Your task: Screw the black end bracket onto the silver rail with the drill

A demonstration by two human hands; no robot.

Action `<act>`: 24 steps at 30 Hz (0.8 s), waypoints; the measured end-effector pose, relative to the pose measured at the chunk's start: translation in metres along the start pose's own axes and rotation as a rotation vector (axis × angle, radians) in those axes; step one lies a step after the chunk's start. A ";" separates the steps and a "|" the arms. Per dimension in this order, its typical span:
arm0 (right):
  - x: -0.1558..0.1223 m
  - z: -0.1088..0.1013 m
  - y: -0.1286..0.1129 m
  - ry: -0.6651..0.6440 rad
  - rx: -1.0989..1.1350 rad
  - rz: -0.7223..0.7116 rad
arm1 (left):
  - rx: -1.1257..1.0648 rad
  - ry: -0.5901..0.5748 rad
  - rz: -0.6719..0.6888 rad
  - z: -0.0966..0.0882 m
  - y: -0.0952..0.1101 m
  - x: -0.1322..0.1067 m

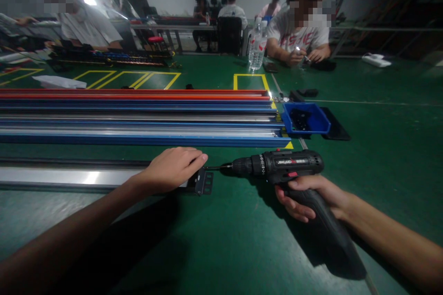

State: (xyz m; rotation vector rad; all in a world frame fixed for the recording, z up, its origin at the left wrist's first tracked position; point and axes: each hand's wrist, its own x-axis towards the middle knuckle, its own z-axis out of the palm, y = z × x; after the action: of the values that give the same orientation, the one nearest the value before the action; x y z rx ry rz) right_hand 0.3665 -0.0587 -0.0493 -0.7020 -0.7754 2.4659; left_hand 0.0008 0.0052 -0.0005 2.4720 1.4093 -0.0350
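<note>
A long silver metal rail (69, 177) lies on the green table in front of me, with a black end bracket (203, 182) at its right end. My left hand (171, 168) rests closed over the rail's end, fingers curled down on it beside the bracket. My right hand (311, 196) is wrapped round the handle of a black cordless drill (280, 166). The drill lies level and points left. Its bit tip touches the bracket's end, right at my left fingertips.
A stack of long blue, silver and red rails (138, 117) lies just behind. A blue parts bin (306, 119) and a black tray (335, 130) sit at the stack's right end. Water bottles (256, 44) and a seated person working (301, 39) are farther back.
</note>
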 end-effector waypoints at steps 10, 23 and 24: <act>0.001 0.001 0.000 -0.006 -0.022 -0.001 | -0.022 -0.001 -0.010 0.000 -0.001 0.000; 0.002 -0.003 -0.002 -0.031 0.028 0.012 | -0.031 0.000 -0.015 0.000 0.000 -0.002; 0.002 -0.003 -0.002 -0.035 0.034 0.014 | -0.028 0.001 -0.014 0.000 -0.001 -0.002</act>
State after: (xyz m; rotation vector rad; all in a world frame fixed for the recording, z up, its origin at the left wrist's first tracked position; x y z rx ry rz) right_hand 0.3676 -0.0547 -0.0506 -0.6565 -0.7418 2.5042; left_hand -0.0005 0.0043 -0.0004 2.4403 1.4180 -0.0170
